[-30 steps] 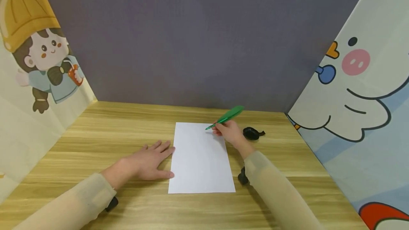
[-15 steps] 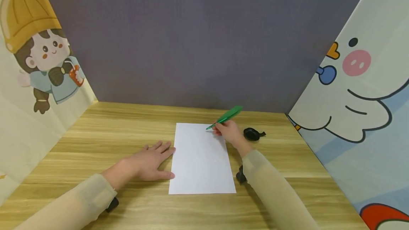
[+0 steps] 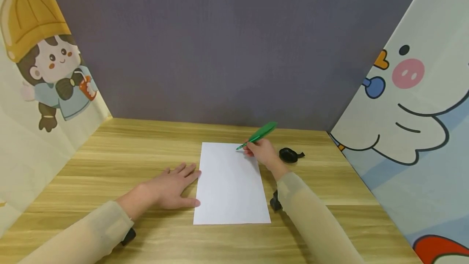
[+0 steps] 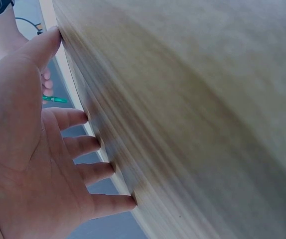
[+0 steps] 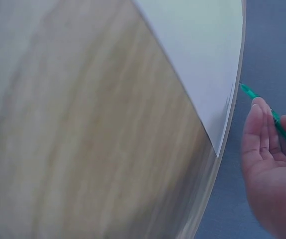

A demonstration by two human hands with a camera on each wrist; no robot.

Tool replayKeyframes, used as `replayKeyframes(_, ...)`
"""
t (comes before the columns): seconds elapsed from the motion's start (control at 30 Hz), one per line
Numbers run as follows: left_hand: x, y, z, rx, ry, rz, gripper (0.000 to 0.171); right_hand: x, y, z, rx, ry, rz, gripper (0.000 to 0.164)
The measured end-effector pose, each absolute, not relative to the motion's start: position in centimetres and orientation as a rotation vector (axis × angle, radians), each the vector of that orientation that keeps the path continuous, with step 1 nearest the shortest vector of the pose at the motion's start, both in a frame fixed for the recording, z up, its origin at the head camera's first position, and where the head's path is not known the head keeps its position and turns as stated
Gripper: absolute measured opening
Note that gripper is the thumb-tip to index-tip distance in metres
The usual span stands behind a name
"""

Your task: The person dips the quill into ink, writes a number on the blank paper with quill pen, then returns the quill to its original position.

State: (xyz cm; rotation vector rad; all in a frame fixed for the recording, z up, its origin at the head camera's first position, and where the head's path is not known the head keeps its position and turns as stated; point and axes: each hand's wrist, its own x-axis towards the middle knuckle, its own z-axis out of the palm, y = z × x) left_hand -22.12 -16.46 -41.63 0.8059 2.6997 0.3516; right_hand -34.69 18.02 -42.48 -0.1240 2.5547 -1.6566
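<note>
The left hand [image 3: 166, 188] lies flat on the wooden table [image 3: 110, 166], fingers straight and spread, its fingertips touching or just at the left edge of the sheet of paper [image 3: 231, 184]; whether it presses on the sheet itself cannot be told. The paper lies flat near the middle of the table, blank, with no writing or marks visible. Judged as thin, light and easily creased or slid, it is best steadied by a flat palm at an edge rather than pinched. Farther off, the right hand [image 3: 261, 153] grasps the green pen [image 3: 258, 134] between thumb and fingers low on the barrel, tip at the far right part of the sheet and leaf-shaped top tilted up and away. The pen appears light, stiff plastic, best gripped near the tip. A small black object [image 3: 289, 155] lies just right of that hand. No brand or label is legible anywhere.
</note>
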Motion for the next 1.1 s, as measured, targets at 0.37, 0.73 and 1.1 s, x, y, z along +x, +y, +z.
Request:
replayKeyframes(0.37,-22.02,-16.47,-41.73,0.805,2.698,0.357,0.103,-34.62,18.1,-42.88,-0.104,2.526,-1.693,0.033)
replayKeyframes(0.73,-21.91,-16.45,-41.68,0.802,2.697,0.366,0.101,-34.75,17.95,-42.93,-0.096,2.542,-1.689,0.032)
replayKeyframes(1.1,-21.98,-16.43,-41.61,0.81,2.705,0.361,0.101,-34.85,18.28,-42.73,-0.08,2.57,-1.663,0.034)
